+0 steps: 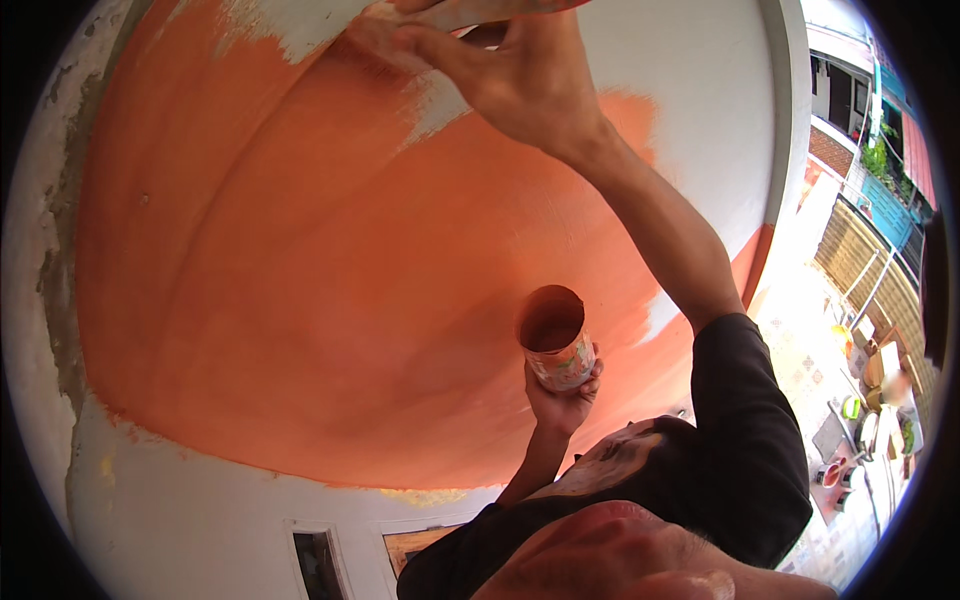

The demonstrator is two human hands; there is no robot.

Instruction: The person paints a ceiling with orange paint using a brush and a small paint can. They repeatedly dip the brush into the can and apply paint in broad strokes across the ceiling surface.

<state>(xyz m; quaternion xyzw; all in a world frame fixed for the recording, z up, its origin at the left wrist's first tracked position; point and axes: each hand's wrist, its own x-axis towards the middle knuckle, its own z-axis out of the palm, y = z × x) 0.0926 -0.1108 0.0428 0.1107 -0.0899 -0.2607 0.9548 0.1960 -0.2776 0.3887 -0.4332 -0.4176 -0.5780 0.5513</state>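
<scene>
My right hand is raised at the top of the view, its fingers closed round a paintbrush. The brush's bristle end meets the wall by a ragged border between orange paint and bare pale grey; the far part of the handle is cut off by the picture's edge. Lower down, my left hand grips a paint can from below and behind. Smeared with orange and white, the can is held nearly upright with its open mouth showing. Its inside is coated orange, and how much paint it holds I cannot tell.
A raised grey wall edge runs down the right side, and a rough, chipped strip borders the left. Below the orange area is a small window. Pots and other items stand on the tiled floor at the far right.
</scene>
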